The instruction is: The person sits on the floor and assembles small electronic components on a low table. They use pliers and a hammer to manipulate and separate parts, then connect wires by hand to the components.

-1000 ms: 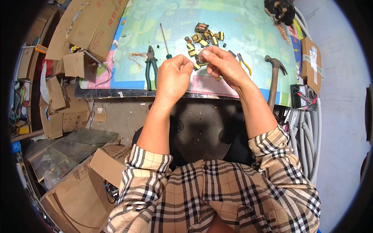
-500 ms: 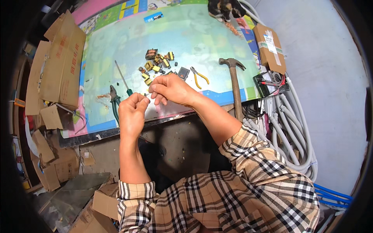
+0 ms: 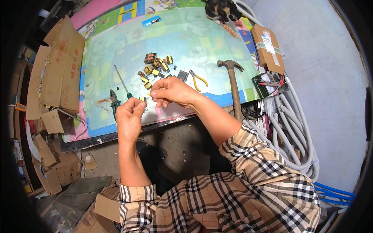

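My left hand (image 3: pixel 130 116) is closed, pinching a small dark and yellow coil part (image 3: pixel 143 99) between thumb and forefinger. Close beside it, my right hand (image 3: pixel 173 92) has its thumb and forefinger pressed together at a small yellow scrap (image 3: pixel 149 94), perhaps tape. Beyond my hands lies a pile of small transformers (image 3: pixel 157 64) wrapped in yellow. Left of my fingers rest a screwdriver (image 3: pixel 122 80) and green-handled pliers (image 3: pixel 114 101), partly hidden by my left hand. Yellow-handled cutters (image 3: pixel 198 80) and a dark grey block (image 3: pixel 182 75) lie past my right hand.
A hammer (image 3: pixel 232 77) lies across the table's (image 3: pixel 186 39) near right edge. Cardboard boxes stand at left (image 3: pixel 62 73) and right (image 3: pixel 268 50). A cat (image 3: pixel 221 11) is at the far right. Grey hoses (image 3: pixel 295 132) hang beside the table. Copper wire scraps (image 3: pixel 104 101) lie at left.
My hands have drawn slightly apart, the left moving a little down and left. Yellow now shows on the piece in my left hand and at my right fingertips.
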The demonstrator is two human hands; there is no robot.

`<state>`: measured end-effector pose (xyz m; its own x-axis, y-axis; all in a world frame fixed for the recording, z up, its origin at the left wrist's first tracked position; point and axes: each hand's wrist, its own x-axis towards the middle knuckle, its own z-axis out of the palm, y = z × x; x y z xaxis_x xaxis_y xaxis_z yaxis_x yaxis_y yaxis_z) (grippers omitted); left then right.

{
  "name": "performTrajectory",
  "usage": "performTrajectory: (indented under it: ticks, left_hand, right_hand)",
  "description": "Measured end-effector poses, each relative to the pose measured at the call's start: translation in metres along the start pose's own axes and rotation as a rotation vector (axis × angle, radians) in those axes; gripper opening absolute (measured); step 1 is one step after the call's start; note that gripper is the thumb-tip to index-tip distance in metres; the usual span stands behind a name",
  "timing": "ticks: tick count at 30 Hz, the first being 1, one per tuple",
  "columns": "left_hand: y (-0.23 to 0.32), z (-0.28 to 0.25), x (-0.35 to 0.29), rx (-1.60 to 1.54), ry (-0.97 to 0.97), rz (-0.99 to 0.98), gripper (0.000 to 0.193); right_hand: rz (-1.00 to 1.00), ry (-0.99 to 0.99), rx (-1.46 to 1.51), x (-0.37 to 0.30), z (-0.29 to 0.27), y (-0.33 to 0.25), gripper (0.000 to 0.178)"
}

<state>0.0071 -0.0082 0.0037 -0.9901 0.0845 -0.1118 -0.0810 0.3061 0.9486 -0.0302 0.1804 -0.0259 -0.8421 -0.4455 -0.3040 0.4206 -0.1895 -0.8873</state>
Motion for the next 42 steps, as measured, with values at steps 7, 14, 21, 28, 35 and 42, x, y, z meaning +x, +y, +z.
performTrajectory:
  ticks: [7, 14, 21, 28, 35, 42]
  left_hand:
    - [-0.001, -0.003, 0.001, -0.002, 0.005, 0.007, 0.014]
    - [0.003, -0.003, 0.0, -0.034, 0.004, 0.03, 0.014]
    - [0.003, -0.006, -0.002, -0.06, -0.003, 0.04, 0.014]
    - [0.006, -0.013, -0.001, -0.091, -0.005, 0.006, 0.014]
    - [0.0, -0.01, 0.0, -0.107, -0.009, 0.051, 0.012]
    - [0.002, -0.013, 0.0, -0.114, 0.001, 0.04, 0.012]
  right_hand:
    - [0.024, -0.022, 0.016, -0.003, -0.001, -0.009, 0.018]
    - [0.018, -0.048, 0.032, -0.003, 0.0, -0.005, 0.02]
    - [0.031, 0.007, 0.049, -0.001, -0.006, -0.003, 0.019]
    - [0.006, 0.039, -0.008, -0.008, -0.009, -0.016, 0.019]
    - [-0.005, 0.057, 0.017, -0.005, -0.012, -0.015, 0.016]
    - [-0.085, 0.001, 0.217, -0.003, -0.018, -0.013, 0.015]
